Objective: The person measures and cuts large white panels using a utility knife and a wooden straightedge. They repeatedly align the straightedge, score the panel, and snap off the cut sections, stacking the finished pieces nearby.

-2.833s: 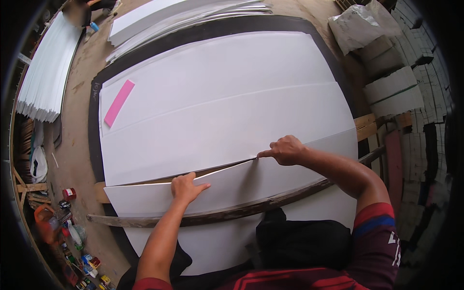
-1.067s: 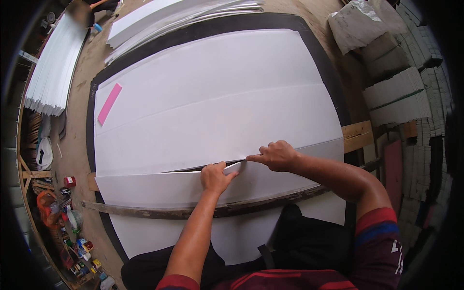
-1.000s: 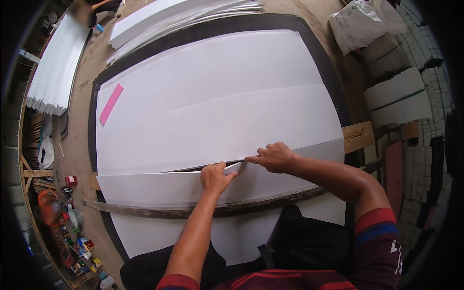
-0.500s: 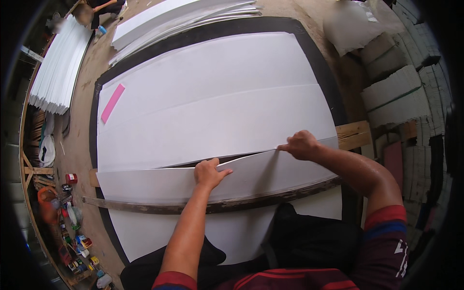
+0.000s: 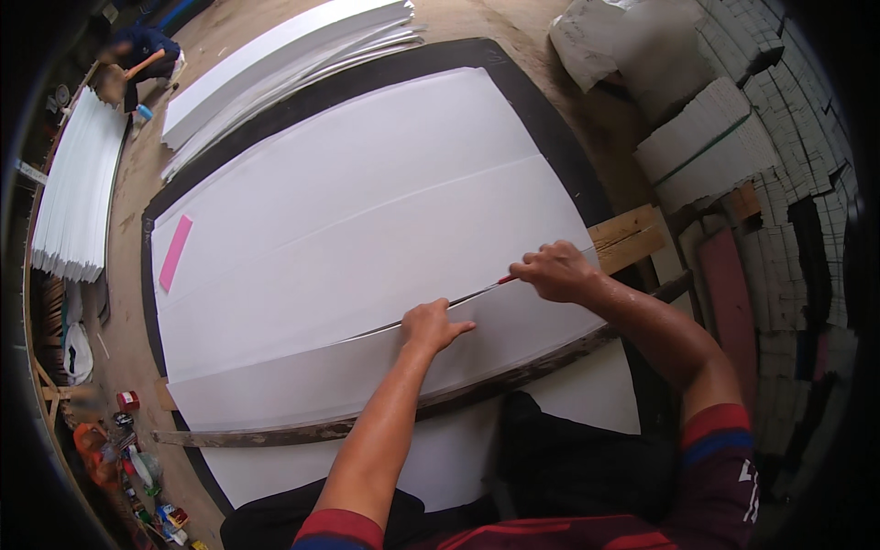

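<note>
A large white sheet (image 5: 367,211) lies before me, with a long seam across its near part. Along that seam, my left hand (image 5: 429,326) hooks its fingers over the upper edge of the near white strip (image 5: 275,390), thumb stretched to the right along its face. A narrow dark gap shows beside these fingers. Farther right at the seam, my right hand (image 5: 555,271) is closed round a slim red-handled tool (image 5: 504,279); its thin end points left into the gap. The fist hides most of the tool, so its exact kind cannot be told.
A long dark wooden bar (image 5: 458,396) crosses the sheet near my legs. Near the left edge lies a pink strip (image 5: 176,254). White panels (image 5: 284,73) are stacked beyond, others (image 5: 78,188) at left. A person (image 5: 142,55) crouches far left. Stacked pale blocks (image 5: 706,147) line the right.
My view has shifted, moving the scene leftward and turning it. The gap at the seam has narrowed, and the red-handled tool now shows in my right hand at the seam.
</note>
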Available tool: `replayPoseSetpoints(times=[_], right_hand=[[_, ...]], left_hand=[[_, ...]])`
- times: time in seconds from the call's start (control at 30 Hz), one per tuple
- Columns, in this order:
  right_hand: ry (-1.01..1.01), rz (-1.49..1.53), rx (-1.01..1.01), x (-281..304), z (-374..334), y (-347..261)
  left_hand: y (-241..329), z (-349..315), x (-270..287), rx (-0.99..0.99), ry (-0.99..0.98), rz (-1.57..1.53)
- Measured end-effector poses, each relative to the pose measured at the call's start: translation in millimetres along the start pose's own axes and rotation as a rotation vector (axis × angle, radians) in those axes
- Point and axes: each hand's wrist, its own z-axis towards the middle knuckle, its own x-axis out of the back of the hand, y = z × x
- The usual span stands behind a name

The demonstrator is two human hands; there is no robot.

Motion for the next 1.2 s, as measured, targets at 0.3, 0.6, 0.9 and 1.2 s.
replayPoseSetpoints(times=[0.3, 0.6, 0.9, 1.2], right_hand=[[-0.017, -0.016, 0.079, -11.0, 8.9, -1.5], [-0.045, -0.063, 0.071, -27.9, 8.6, 11.7], [-0.308, -0.339, -0.072, -35.8, -39.6, 95.3], [-0.16, -0.376, -0.086, -56.3, -83.6, 156.4]], left_hand=[[14.5, -26.6, 0.4, 0.046, 0.153, 0.048], [10.0, -24.8, -8.4, -0.009, 0.289, 0.003], [11.3, -26.6, -5.5, 0.043, 0.215, 0.011], [15.0, -27.0, 5.4, 0.077, 0.164, -0.026]])
